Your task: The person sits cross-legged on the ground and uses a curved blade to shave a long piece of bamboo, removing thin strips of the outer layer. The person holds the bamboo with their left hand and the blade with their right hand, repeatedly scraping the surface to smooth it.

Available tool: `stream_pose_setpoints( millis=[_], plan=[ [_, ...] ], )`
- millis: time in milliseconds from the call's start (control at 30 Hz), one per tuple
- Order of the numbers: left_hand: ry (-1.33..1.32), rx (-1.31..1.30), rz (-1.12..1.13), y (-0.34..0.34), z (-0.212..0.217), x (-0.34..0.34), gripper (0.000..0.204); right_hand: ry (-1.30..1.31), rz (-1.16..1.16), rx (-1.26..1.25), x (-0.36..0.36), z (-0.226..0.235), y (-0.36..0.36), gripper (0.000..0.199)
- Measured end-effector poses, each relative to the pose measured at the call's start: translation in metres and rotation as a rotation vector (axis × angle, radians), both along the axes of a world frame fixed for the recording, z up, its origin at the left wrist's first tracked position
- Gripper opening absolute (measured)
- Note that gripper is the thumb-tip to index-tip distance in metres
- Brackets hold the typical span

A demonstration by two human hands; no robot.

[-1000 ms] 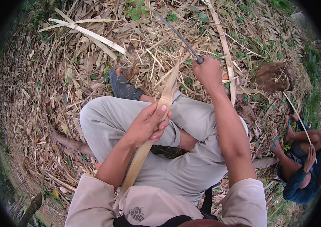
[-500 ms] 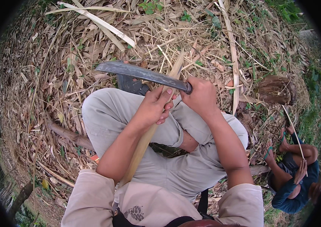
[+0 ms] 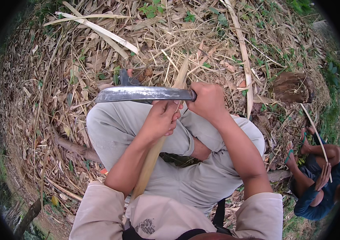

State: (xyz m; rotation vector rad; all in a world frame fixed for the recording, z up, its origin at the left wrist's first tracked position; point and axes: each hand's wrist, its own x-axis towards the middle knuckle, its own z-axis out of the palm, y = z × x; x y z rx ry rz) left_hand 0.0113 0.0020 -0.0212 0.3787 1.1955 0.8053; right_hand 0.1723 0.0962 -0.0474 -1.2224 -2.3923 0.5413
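A machete (image 3: 138, 94) with a broad, dull metal blade lies crosswise in front of me, its tip to the left. My right hand (image 3: 207, 100) is closed around its handle, which the fingers mostly hide. Under the blade, a long pale strip of split bamboo (image 3: 150, 162) slants from my waist up to a pointed far end. My left hand (image 3: 164, 120) grips this strip just on the near side of the blade, fingers wrapped round it. The blade passes over the strip close to my left fingers; whether its edge touches the wood I cannot tell.
My crossed legs (image 3: 114, 124) are beneath the strip. Dry leaves and shavings cover the ground. Loose bamboo strips (image 3: 106, 35) lie far left, and a long one (image 3: 242, 52) lies far right. Beyond it stands a cut stump (image 3: 294, 88). Another person (image 3: 318, 180) sits at right holding a thin strip.
The machete blade has turned, its tip coming nearer and its broad face now catching light. My right hand has shifted slightly left. My left hand keeps its hold on the strip.
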Motion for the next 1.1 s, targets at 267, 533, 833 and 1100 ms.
stream_pose_setpoints(
  millis=[267,533,833,1100],
  plan=[
    [0.066,0.040,-0.020,-0.002,-0.003,-0.002,0.033,-0.127,-0.081,-0.050,0.003,-0.001,0.007,0.020],
    [0.052,0.020,-0.037,0.000,0.004,-0.001,0.034,-0.083,-0.135,-0.094,0.004,0.000,0.020,0.021],
    [-0.044,-0.002,-0.008,0.001,0.011,-0.009,0.032,-0.141,-0.190,-0.106,0.002,0.008,0.027,0.020],
    [-0.145,0.032,-0.087,-0.008,0.015,0.001,0.035,-0.168,-0.465,-0.211,0.020,-0.006,0.062,0.022]
  ],
)
